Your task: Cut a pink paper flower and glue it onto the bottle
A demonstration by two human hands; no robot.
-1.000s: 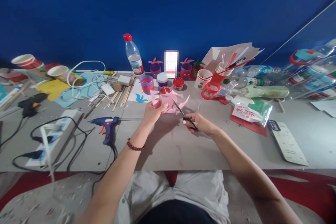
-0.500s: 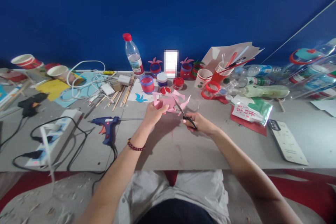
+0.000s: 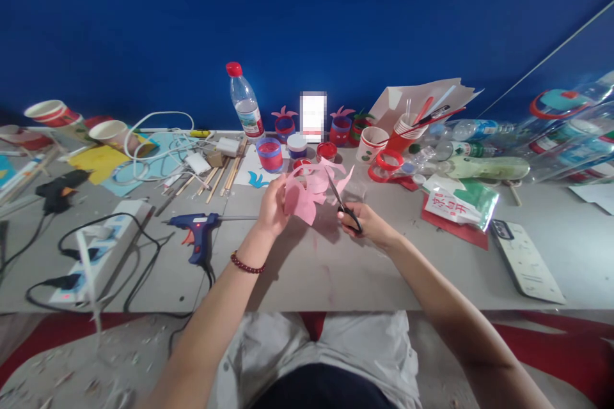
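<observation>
While left grip pinches cut pink paper, right grip curls closed round black-handled scissors, blades at paper.

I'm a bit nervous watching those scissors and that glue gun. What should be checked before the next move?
1. Left hand grips the pink paper: ok.
2. Right hand grips the scissors: ok.
3. Left hand is apart from the blades: ok.
4. Blades are shut: cannot tell, too small.
5. Glue gun lies apart from both hands: ok.
6. Glue gun is cold: cannot tell, though a red light shows on it.
</observation>
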